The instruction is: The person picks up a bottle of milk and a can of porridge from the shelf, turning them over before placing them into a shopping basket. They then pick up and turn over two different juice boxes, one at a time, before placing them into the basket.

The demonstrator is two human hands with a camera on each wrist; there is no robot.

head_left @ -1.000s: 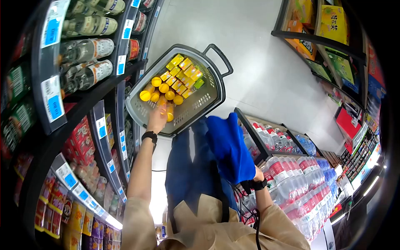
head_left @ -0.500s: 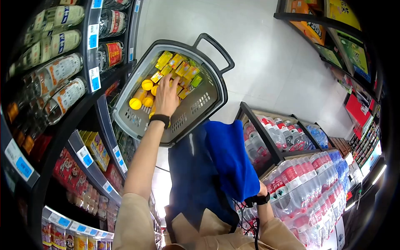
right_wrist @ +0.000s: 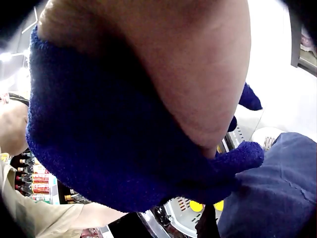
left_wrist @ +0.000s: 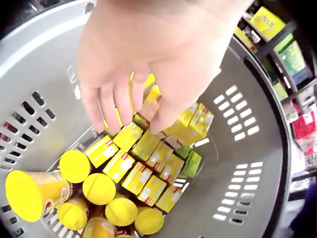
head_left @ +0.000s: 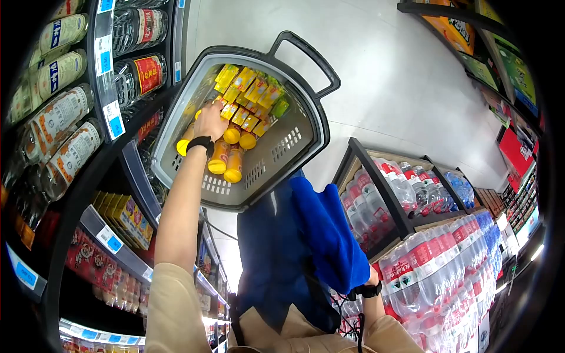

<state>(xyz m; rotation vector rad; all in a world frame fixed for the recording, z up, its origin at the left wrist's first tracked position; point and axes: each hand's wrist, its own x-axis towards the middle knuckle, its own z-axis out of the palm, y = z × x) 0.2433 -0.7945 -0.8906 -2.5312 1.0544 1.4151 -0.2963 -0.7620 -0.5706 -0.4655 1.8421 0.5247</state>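
Observation:
My left hand [head_left: 210, 123] reaches into the grey basket [head_left: 282, 154], fingers pointing down among small yellow boxes [left_wrist: 136, 178]. In the left wrist view, the fingers and thumb stand apart over the boxes, and yellow box faces show between them. Several yellow-lidded tubs [left_wrist: 99, 188] stand beside the boxes; one [left_wrist: 32, 196] leans against the basket wall. My right hand [head_left: 373, 275] holds a blue terry towel [head_left: 329, 235], which hangs toward the basket and hides most of the fingers.
Shelves of bottles [head_left: 62, 76] run along the left, with packaged goods [head_left: 120, 217] lower down. Shrink-wrapped water bottles [head_left: 424, 259] are stacked at right, beside a dark-framed rack [head_left: 382, 194]. A raised handle [head_left: 303, 41] juts from the basket's far side over pale floor [head_left: 376, 76].
My left hand moved from the near tubs across to the boxes, then back left to their near edge. The right hand keeps its hold on the towel. The view shifted slightly.

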